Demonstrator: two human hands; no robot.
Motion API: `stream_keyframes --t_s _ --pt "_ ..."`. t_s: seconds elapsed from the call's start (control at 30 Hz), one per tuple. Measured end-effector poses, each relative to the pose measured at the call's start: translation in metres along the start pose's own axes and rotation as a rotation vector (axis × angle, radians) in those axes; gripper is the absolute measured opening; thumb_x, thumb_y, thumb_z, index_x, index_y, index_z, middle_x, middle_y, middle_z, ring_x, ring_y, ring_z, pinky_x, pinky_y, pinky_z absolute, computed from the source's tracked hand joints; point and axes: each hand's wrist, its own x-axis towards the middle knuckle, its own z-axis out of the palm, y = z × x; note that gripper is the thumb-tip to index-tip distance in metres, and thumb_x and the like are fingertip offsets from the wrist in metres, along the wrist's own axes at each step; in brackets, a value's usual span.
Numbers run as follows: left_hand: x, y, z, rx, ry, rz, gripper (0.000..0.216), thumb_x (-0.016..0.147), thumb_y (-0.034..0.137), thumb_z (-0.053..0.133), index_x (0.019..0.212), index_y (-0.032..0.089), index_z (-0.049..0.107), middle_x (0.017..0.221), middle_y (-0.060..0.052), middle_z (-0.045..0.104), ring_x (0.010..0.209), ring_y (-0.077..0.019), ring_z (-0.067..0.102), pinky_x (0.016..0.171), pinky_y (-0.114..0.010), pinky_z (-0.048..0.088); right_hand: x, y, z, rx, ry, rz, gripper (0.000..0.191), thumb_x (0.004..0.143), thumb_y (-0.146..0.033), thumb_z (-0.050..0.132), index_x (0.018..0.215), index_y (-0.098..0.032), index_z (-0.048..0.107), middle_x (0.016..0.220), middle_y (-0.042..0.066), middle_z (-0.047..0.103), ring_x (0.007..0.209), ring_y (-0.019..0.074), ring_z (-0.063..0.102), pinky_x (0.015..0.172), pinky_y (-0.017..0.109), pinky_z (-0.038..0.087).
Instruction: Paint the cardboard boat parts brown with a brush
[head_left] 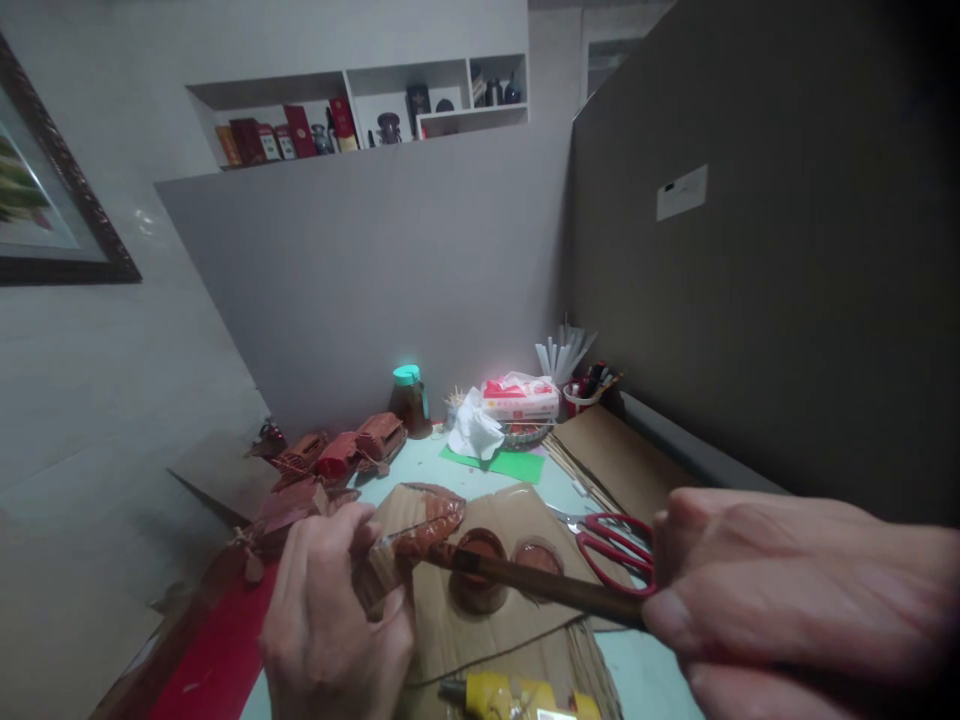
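My left hand (pixel 330 610) grips a small cardboard model (pixel 397 513), whose upper edge and right side carry wet reddish-brown paint. A wooden-handled paintbrush (pixel 555 584) reaches in from the right, its bristles against the painted side of the model. My right hand (pixel 780 590) is closed around the far end of that handle. Beneath the brush, two small round cups of brown paint, one at the left (pixel 478 597) and another at the right (pixel 541 557), sit on a flat cardboard sheet (pixel 517 640).
Red-handled scissors (pixel 616 552) lie near my right hand, and a yellow glue gun (pixel 517 695) at the front edge. Painted models (pixel 380 438) line the left side. Behind stand a teal-lidded jug (pixel 409 405), a tissue pack (pixel 519 397) and white sticks (pixel 562 357). Grey partitions (pixel 420 270) enclose the table.
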Motion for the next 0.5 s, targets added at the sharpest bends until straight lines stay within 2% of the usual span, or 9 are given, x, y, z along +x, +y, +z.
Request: stream_keyframes --t_s 0.1,0.2,0.33,0.5 --pt "-0.0008 -0.002 -0.0006 0.002 -0.016 0.034 0.042 0.078 0.004 0.069 0.115 0.015 0.054 0.087 -0.004 0.058 0.077 -0.0174 0.06 0.078 -0.026 0.052 0.0032 0.0013 0.0014 0.0 0.001 0.003 0.01 0.069 -0.052 0.081 0.071 -0.044 0.074 0.047 0.003 0.05 0.042 0.0287 0.056 0.025 0.038 0.034" --pt "0.0 -0.0039 -0.0007 0.004 -0.046 0.029 0.048 0.074 0.0 0.064 0.118 0.017 0.052 0.089 -0.003 0.058 0.079 -0.0187 0.061 0.079 -0.028 0.053 0.0069 0.0015 0.0035 0.003 0.001 -0.002 0.016 0.065 -0.059 0.08 0.067 -0.045 0.074 0.049 0.005 0.052 0.048 0.0313 0.06 0.027 0.04 0.036" --pt "0.0019 -0.003 -0.0003 0.012 -0.037 -0.002 0.048 0.075 0.001 0.063 0.117 0.019 0.052 0.087 -0.002 0.058 0.078 -0.0185 0.061 0.079 -0.028 0.054 0.0087 0.0021 0.0043 0.006 -0.007 -0.004 0.017 0.064 -0.061 0.08 0.066 -0.045 0.074 0.05 0.006 0.052 0.05 0.0322 0.061 0.027 0.04 0.036" --pt "0.0013 -0.0052 0.0003 0.036 -0.037 0.023 0.046 0.076 0.0 0.066 0.117 0.016 0.053 0.084 -0.002 0.056 0.076 -0.0183 0.059 0.076 -0.027 0.051 0.0098 0.0022 0.0022 0.005 -0.01 -0.011 0.016 0.063 -0.06 0.08 0.066 -0.046 0.074 0.05 0.006 0.053 0.05 0.0329 0.062 0.026 0.04 0.036"
